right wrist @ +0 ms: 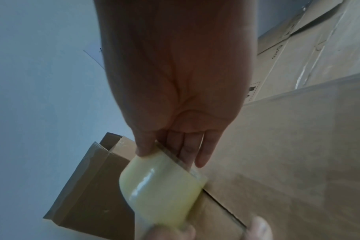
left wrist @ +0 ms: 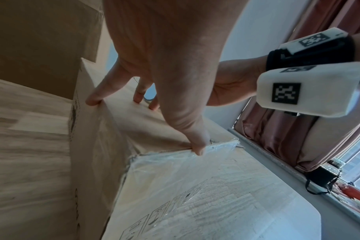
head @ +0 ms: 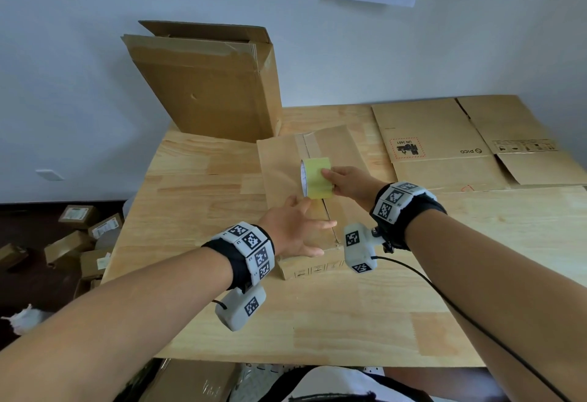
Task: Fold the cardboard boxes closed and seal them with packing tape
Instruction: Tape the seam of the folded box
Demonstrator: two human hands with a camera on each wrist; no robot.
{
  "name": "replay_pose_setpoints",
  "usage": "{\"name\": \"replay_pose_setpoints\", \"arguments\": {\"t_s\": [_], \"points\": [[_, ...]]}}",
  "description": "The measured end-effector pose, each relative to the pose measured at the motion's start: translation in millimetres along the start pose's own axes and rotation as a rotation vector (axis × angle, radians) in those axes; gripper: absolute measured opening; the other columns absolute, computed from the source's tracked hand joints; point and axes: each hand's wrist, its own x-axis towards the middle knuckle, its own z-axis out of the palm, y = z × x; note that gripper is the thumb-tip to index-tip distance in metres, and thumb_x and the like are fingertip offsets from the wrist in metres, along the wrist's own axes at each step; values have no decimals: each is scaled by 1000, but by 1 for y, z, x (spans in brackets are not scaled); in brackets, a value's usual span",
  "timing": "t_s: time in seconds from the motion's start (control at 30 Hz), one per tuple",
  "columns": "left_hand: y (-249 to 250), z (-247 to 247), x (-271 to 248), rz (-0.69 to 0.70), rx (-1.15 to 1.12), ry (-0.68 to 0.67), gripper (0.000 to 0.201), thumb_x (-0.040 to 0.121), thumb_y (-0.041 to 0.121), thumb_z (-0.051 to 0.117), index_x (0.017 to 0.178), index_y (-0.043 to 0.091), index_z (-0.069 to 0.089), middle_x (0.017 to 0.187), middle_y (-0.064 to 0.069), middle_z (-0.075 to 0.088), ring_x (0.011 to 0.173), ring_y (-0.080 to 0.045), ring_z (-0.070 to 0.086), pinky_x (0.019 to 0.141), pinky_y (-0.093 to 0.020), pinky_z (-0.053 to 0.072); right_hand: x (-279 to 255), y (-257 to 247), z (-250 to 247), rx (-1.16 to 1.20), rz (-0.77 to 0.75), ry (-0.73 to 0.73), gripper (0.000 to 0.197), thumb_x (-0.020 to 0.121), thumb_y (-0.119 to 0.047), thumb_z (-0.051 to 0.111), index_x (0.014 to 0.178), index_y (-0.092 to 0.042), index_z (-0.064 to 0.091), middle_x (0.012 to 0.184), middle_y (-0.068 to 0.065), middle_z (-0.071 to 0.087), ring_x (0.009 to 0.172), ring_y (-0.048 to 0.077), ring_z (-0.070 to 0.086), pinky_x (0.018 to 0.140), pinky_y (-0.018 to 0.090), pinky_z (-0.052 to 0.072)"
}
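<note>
- A closed cardboard box (head: 305, 195) is seen lying flat near the middle of a wooden table (head: 349, 322), its long axis running from the person toward the wall.
- The box's centre seam runs along that same axis; the far part of the seam is covered by a strip of tape, while the near part shows as an open slit.
- A yellowish roll of packing tape (head: 316, 178) is held above the seam, about midway along the box, its round open face turned to the box's left.
- The roll is grasped by the right hand (head: 351, 184), thumb on the outer curve and fingers behind it.
- The left hand (head: 293, 230) is laid flat on the box's near left flap, fingers spread and straight, fingertips reaching the near edge and the seam.
- Bare tabletop is left free to the left of the box and between the box and the table's near edge.
- Flattened cartons (head: 476, 141) are spread just right of the box.
- An open carton (head: 216, 84) is propped against the wall beyond the box's far left corner.
</note>
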Motion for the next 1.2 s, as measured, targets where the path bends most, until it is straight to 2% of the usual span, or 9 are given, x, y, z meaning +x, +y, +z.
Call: {"name": "replay_pose_setpoints", "arguments": {"t_s": [0.13,0.33,0.73,0.87,0.93,0.97,1.03,1.1,1.2], "points": [[2,4,-3,2,44,16,64,87,68,40,143,54,13,145,-8,22,137,-31,16,81,-40,48,-2,-7,-6,-5,26,13,41,97,-32,47,117,2,58,115,23,61,100,26,60,96,35,48],[2,5,-6,-9,35,42,64,88,67,39,144,55,10,148,-10,20,139,-32,12,85,-42,47,-7,-9,-1,-49,54,18,46,98,-38,44,126,-2,53,115,15,60,92,20,58,78,24,49],[-1,13,-6,-6,63,47,68,85,72,34,141,58,-2,151,-8,20,138,-28,15,95,-45,44,-28,8,9,-90,60,-56,52,97,-46,37,133,-10,51,133,8,53,124,23,47,110,39,32],[-16,5,-9,6,-87,-68,69,85,72,35,145,52,7,158,5,7,145,-19,2,112,-49,27,-28,9,10,-73,45,-45,52,97,-46,38,133,-10,51,135,6,52,127,21,44,110,35,30],[-33,1,-10,60,-224,-61,52,95,52,42,144,42,30,158,7,13,145,-16,9,117,-42,19,-28,10,10,-92,44,-38,53,97,-47,39,134,-10,50,137,6,51,128,21,43,111,35,29],[-43,-1,-10,82,-284,-30,41,98,33,45,138,37,42,156,8,22,143,-16,19,116,-39,23,-28,10,10,-97,46,-33,53,96,-47,39,134,-10,50,137,6,51,128,21,43,111,35,29],[-57,-4,-9,72,-311,46,51,87,-1,43,125,31,53,145,12,39,133,-18,39,106,-37,37,-28,12,9,-125,46,-13,56,95,-50,39,133,-11,51,135,6,52,126,21,45,110,36,30],[-66,-7,-8,26,-211,63,67,80,-12,40,133,29,46,148,12,34,131,-19,41,100,-38,43,-30,11,8,-187,50,-11,59,94,-54,37,133,-12,50,134,7,53,125,22,46,110,37,31],[-77,-6,1,-43,-59,17,84,84,-16,37,150,30,17,159,7,8,144,-20,18,111,-40,32,-35,-1,0,-336,75,-26,64,95,-57,32,138,-12,46,140,9,47,129,25,42,109,37,29]]}}
